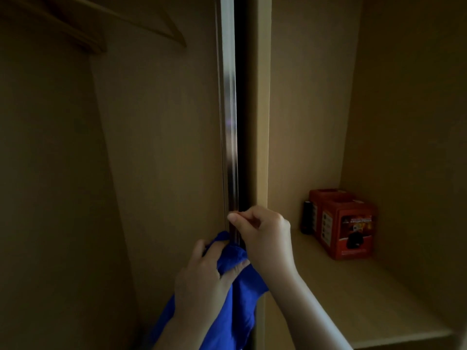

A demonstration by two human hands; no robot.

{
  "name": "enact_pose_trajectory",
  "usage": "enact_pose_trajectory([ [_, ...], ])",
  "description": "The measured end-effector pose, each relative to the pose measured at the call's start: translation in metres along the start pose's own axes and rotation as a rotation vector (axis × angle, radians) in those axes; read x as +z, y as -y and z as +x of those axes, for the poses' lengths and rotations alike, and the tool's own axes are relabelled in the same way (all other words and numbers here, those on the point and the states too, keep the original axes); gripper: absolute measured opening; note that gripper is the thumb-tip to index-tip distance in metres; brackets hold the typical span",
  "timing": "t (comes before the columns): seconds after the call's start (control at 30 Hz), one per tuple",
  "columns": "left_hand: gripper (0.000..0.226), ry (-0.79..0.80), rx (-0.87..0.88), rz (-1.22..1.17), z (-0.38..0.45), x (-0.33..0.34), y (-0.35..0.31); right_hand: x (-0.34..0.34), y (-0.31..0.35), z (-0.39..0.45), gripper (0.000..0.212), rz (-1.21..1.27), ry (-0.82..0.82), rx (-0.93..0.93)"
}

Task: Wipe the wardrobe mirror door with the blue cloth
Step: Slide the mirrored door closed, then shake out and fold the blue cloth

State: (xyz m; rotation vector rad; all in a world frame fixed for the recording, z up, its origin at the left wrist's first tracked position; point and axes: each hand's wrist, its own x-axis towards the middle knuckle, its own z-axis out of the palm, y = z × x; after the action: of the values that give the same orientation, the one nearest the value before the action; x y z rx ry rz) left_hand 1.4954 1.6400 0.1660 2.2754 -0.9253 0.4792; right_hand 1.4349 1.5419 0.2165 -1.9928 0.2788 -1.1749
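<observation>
I see the wardrobe door edge-on: a shiny metal frame strip (228, 127) runs top to bottom through the middle of the view. No mirror face shows. My right hand (262, 233) curls its fingers round the strip low down, thumb on the front. Just below, my left hand (204, 276) grips the bunched blue cloth (237, 294) against the foot of the strip. The cloth hangs down past my left wrist.
A wooden divider panel (262, 97) stands right behind the frame strip. On the right, a wardrobe shelf (366, 299) carries two red boxes (348, 226) and a dark cylinder (306, 218). Wooden hangers (141, 24) hang at the upper left in a dim compartment.
</observation>
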Motion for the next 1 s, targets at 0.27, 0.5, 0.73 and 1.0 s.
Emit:
enact_pose_trajectory([
  [0.27, 0.049, -0.009, -0.185, -0.289, -0.022, -0.018, -0.013, -0.012, 0.0, -0.019, 0.02, 0.005, 0.14, 0.143],
  [0.5, 0.012, 0.022, -0.587, -1.059, -0.056, -0.045, -0.028, -0.056, -0.012, -0.079, 0.048, 0.292, 0.739, 0.403],
  [0.73, 0.035, 0.118, -0.574, -0.916, -0.108, -0.044, -0.031, -0.092, -0.009, -0.096, 0.017, 0.377, 0.605, 0.358],
  [1.0, 0.051, 0.869, -0.425, -0.979, -0.154, -0.063, -0.015, -0.118, 0.018, -0.127, 0.02, 0.329, 0.796, 0.233],
])
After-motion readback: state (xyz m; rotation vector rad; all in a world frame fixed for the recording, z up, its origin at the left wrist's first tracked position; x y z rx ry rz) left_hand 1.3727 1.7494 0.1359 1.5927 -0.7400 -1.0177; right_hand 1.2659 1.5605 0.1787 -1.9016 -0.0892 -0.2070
